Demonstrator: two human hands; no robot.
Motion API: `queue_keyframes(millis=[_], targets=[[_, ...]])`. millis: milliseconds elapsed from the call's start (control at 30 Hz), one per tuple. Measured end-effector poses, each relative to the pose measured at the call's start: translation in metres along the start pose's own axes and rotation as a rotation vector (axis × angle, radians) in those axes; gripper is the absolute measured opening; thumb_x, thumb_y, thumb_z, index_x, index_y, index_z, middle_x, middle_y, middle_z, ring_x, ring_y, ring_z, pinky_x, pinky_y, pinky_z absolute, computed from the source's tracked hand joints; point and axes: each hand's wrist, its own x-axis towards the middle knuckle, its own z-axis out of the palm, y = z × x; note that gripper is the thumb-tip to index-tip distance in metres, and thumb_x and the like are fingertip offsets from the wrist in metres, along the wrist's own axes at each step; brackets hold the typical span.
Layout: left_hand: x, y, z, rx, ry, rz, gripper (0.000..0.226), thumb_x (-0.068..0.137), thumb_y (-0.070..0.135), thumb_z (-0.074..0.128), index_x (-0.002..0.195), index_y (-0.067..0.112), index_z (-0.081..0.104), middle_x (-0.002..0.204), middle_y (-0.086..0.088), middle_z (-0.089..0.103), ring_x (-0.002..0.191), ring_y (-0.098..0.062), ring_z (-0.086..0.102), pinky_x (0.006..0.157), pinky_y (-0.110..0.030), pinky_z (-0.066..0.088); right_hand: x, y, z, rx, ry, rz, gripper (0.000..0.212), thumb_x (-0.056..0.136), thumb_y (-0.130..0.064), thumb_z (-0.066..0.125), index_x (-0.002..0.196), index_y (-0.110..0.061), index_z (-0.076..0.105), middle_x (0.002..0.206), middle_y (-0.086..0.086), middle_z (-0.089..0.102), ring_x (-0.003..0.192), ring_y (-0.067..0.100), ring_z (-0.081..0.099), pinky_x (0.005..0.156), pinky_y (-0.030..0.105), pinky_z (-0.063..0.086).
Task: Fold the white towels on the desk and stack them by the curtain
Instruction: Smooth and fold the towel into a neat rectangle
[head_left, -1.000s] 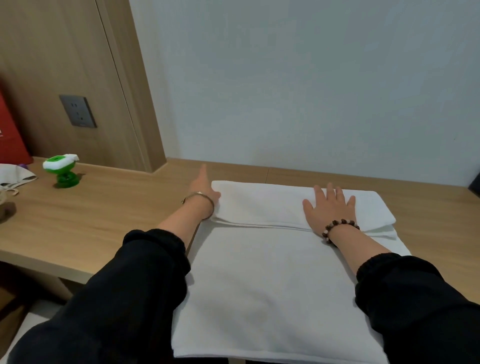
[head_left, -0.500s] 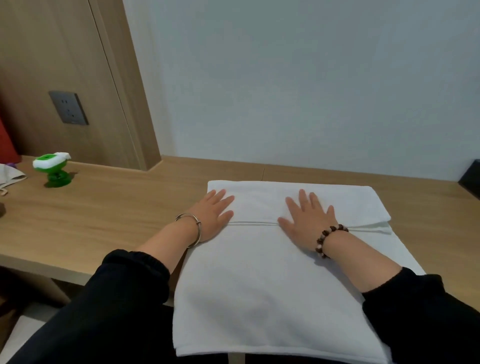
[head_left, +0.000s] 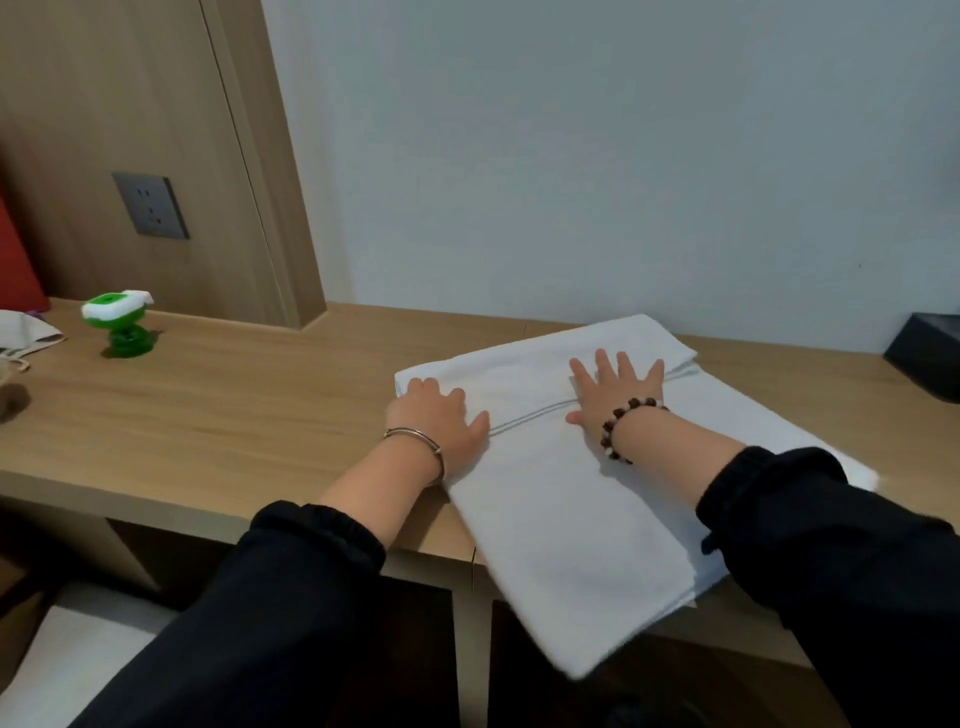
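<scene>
A white towel (head_left: 571, 519) lies askew on the wooden desk (head_left: 234, 415). Its far part is folded over toward me, and its near end hangs past the desk's front edge. My left hand (head_left: 436, 426) presses on the towel's left side at the folded flap, with the fingers slightly bent on the cloth. My right hand (head_left: 613, 395) lies flat across the fold line with its fingers spread. No curtain is in view.
A small green and white toy (head_left: 122, 327) stands on the desk at the left, near a pale cloth (head_left: 26, 335) and a red object (head_left: 15, 260). A black box (head_left: 930, 353) sits at the far right. A wall socket (head_left: 150, 205) is on the wood panel.
The towel has turned under both hands and now lies at an angle, its right end farther back. My left hand has shifted to the flap's left corner. The view has swung left.
</scene>
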Motion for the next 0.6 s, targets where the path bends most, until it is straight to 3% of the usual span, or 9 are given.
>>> queue_keyframes(millis=[100, 167, 233, 333, 433, 533, 600], targets=[[-0.013, 0.022, -0.014, 0.046, 0.030, 0.052, 0.057, 0.091, 0.050, 0.022, 0.104, 0.015, 0.066, 0.108, -0.013, 0.060, 0.101, -0.029, 0.053, 0.077, -0.034, 0.040, 0.009, 0.014, -0.007, -0.150, 0.007, 0.047, 0.072, 0.097, -0.052, 0.030, 0.150, -0.028, -0.012, 0.158, 0.005, -0.015, 0.145, 0.030, -0.009, 0.113, 0.059, -0.001], [-0.025, 0.035, -0.022, 0.016, 0.015, 0.160, 0.045, 0.090, 0.042, 0.028, 0.087, 0.016, 0.065, 0.096, -0.008, 0.064, 0.086, -0.027, 0.055, 0.067, -0.028, 0.040, 0.011, 0.023, -0.010, -0.240, 0.022, 0.050, 0.076, 0.095, -0.053, 0.035, 0.150, -0.029, -0.013, 0.158, 0.005, -0.014, 0.145, 0.030, -0.008, 0.113, 0.058, 0.000], [-0.037, 0.037, -0.026, -0.129, -0.021, 0.260, 0.031, 0.089, 0.032, 0.037, 0.083, 0.019, 0.065, 0.091, -0.002, 0.065, 0.088, -0.025, 0.059, 0.063, -0.026, 0.038, 0.007, 0.024, -0.012, -0.240, 0.026, -0.023, 0.088, 0.088, -0.048, 0.050, 0.150, -0.029, -0.009, 0.159, 0.006, -0.008, 0.145, 0.031, -0.002, 0.113, 0.057, 0.006], [-0.049, 0.014, -0.028, -0.567, -0.024, 0.277, 0.025, 0.089, 0.020, 0.054, 0.108, 0.023, 0.070, 0.106, 0.001, 0.068, 0.095, -0.015, 0.059, 0.080, -0.021, 0.043, -0.012, 0.009, -0.010, -0.005, -0.066, -0.259, 0.094, 0.078, -0.023, 0.068, 0.150, -0.022, 0.008, 0.155, 0.006, 0.016, 0.142, 0.028, 0.021, 0.111, 0.048, 0.024], [-0.052, -0.019, -0.021, -0.789, 0.193, 0.144, 0.044, 0.081, 0.003, 0.057, 0.123, 0.015, 0.062, 0.109, -0.002, 0.059, 0.085, -0.011, 0.049, 0.073, -0.008, 0.033, -0.040, -0.004, -0.002, 0.216, -0.008, -0.393, 0.064, 0.092, -0.009, 0.046, 0.149, -0.021, 0.018, 0.156, 0.005, 0.020, 0.141, 0.025, 0.024, 0.113, 0.038, 0.023], [-0.048, -0.037, -0.009, -0.856, 0.088, 0.011, 0.052, 0.081, 0.003, 0.060, 0.130, 0.017, 0.054, 0.109, 0.003, 0.057, 0.090, -0.010, 0.052, 0.077, -0.012, 0.038, -0.068, -0.010, 0.001, 0.477, -0.016, -0.445, 0.054, 0.096, -0.009, 0.038, 0.147, -0.024, 0.028, 0.154, 0.001, 0.028, 0.139, 0.020, 0.028, 0.111, 0.031, 0.023], [-0.044, -0.038, -0.003, -0.905, -0.012, 0.012, 0.048, 0.081, 0.005, 0.063, 0.128, 0.016, 0.056, 0.100, 0.003, 0.061, 0.086, -0.010, 0.056, 0.073, -0.012, 0.041, -0.083, -0.013, 0.001, 0.535, 0.002, -0.464, 0.049, 0.097, -0.026, 0.044, 0.145, -0.025, 0.032, 0.150, -0.002, 0.034, 0.135, 0.019, 0.036, 0.107, 0.030, 0.028]])
